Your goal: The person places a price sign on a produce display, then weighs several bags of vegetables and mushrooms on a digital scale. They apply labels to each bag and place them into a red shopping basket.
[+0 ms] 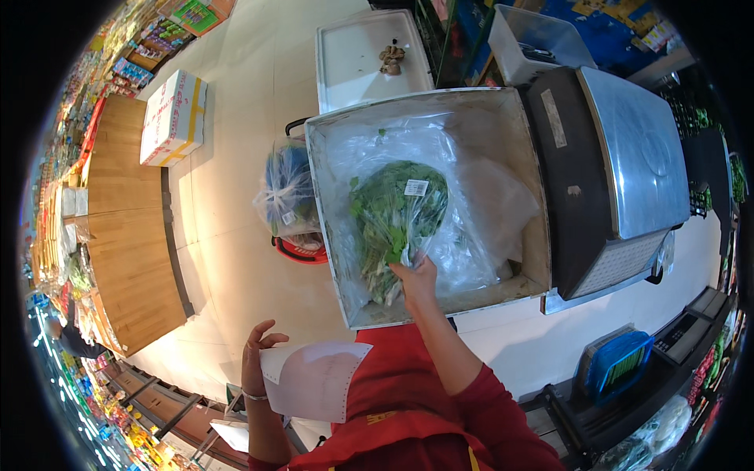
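Observation:
My right hand (421,285) grips the gathered neck of a clear plastic bag of leafy green vegetables (406,197). The bag bears a white printed label (416,188) and lies inside a deep, worn white bin (533,176), on crumpled clear plastic film (465,235). To the lower left, my left hand (259,356) holds perforated-edge paper sheets (315,380) beside the bin's near corner. Its fingertips stick up past the paper's edge; the thumb is hidden.
A scale with a steel platform (642,150) adjoins the bin's right side. Behind the bin sits a white lid or tray (359,65). On the floor at left are a tied plastic bag (288,188), a red basket (300,252) and a taped foam box (175,118). A wooden counter (132,235) stands further left.

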Demonstrator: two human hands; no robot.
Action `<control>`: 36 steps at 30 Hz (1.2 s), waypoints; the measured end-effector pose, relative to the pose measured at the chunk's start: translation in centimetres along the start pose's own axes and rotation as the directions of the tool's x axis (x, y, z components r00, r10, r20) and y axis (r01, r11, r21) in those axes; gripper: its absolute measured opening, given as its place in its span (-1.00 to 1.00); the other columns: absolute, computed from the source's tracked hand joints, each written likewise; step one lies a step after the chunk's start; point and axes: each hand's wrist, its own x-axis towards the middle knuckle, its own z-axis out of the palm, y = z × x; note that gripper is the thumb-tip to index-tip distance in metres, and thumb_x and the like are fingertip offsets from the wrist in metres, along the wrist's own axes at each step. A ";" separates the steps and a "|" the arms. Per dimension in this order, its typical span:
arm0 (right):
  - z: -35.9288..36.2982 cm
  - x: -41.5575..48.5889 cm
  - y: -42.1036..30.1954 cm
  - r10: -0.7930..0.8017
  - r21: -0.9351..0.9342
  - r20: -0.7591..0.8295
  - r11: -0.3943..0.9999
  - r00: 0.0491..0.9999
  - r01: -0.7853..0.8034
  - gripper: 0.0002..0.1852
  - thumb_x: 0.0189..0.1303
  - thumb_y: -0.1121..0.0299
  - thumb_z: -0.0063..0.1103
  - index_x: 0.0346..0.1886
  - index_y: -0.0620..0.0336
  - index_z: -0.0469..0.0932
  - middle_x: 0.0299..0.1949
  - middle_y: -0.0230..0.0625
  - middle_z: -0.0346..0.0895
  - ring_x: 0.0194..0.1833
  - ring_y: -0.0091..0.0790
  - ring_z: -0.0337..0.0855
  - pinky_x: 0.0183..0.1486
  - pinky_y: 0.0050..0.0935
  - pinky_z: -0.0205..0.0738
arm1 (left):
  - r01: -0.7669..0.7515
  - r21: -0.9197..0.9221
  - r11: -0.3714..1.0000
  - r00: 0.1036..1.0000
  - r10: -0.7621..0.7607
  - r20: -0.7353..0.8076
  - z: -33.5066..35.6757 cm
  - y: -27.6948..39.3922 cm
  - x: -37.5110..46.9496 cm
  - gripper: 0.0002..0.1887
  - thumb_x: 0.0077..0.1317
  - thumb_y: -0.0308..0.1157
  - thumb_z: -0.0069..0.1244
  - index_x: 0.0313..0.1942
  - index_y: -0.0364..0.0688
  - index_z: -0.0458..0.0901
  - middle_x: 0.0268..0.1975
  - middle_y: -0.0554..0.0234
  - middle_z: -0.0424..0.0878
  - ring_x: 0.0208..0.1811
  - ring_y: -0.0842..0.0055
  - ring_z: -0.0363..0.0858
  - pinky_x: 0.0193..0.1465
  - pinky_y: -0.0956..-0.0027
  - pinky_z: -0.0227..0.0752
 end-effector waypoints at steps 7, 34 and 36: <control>2.2 -5.9 -5.3 0.092 0.074 0.105 0.992 0.990 -0.100 -0.63 -0.09 0.72 0.17 -0.14 0.27 0.44 -0.25 -0.34 0.50 -0.27 -0.48 0.53 -0.22 -0.50 0.46 | 0.006 0.112 0.994 0.987 -0.024 0.159 -4.4 2.3 4.2 -0.30 0.25 0.13 -0.15 0.14 -0.31 0.23 -0.22 0.12 0.59 -0.38 0.55 0.61 -0.39 0.57 0.49; 11.9 -7.2 -3.6 0.114 0.087 0.161 0.988 0.980 -0.129 -0.48 -0.16 0.67 0.18 0.00 0.26 0.39 -0.14 -0.26 0.49 -0.15 -0.30 0.55 -0.07 -0.34 0.47 | 0.042 -0.296 0.954 0.999 -0.048 -0.014 -14.7 0.0 3.2 -0.42 0.32 0.02 -0.20 0.12 -0.29 0.26 -0.23 0.08 0.61 -0.40 0.52 0.62 -0.42 0.56 0.50; 14.0 -5.3 -3.6 0.045 0.092 0.205 0.994 0.978 -0.065 -0.49 -0.11 0.67 0.14 0.03 0.28 0.37 -0.12 -0.23 0.49 -0.10 -0.26 0.54 -0.03 -0.31 0.46 | 0.038 -0.347 0.937 0.997 -0.058 -0.050 -15.9 -0.9 2.5 -0.43 0.32 0.02 -0.20 0.12 -0.29 0.26 -0.23 0.07 0.60 -0.39 0.52 0.62 -0.41 0.55 0.51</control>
